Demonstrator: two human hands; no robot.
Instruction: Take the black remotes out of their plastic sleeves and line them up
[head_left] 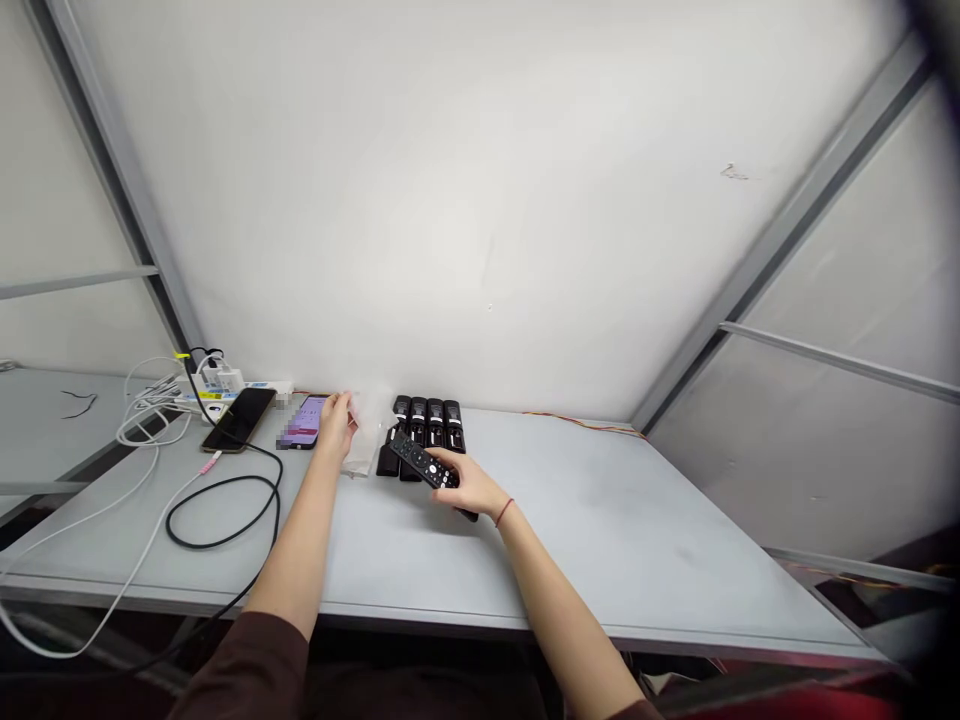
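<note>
Sprawling over the left end of the worktop (pixel 637 530), white cables (pixel 142 425) tangle beside a white power strip (pixel 266 387) with plugs in it. Just in front leans a dark-screened phone (pixel 240 420), a black cable (pixel 199 546) crossing it and looping towards the front edge, with a pink-ended plug (pixel 211 463) near its lower end. Next along, a phone with a purple screen (pixel 306 420), partly pixelated, and right beside it the left hand (pixel 337 420), fingers pinched on a clear plastic bag (pixel 365 440)! Now four black remotes (pixel 435 412), side by side in a neat row near the wall. Across their front ends, in this view, slants the held remote (pixel 420 460), buttons up, gripped by the right hand (pixel 469 485); whether it touches the row, I can't tell. The two hands are apart. A red band (pixel 505 513) circles the right wrist, and farther right, thin coloured wires (pixel 577 423) trail along the back edge.
</note>
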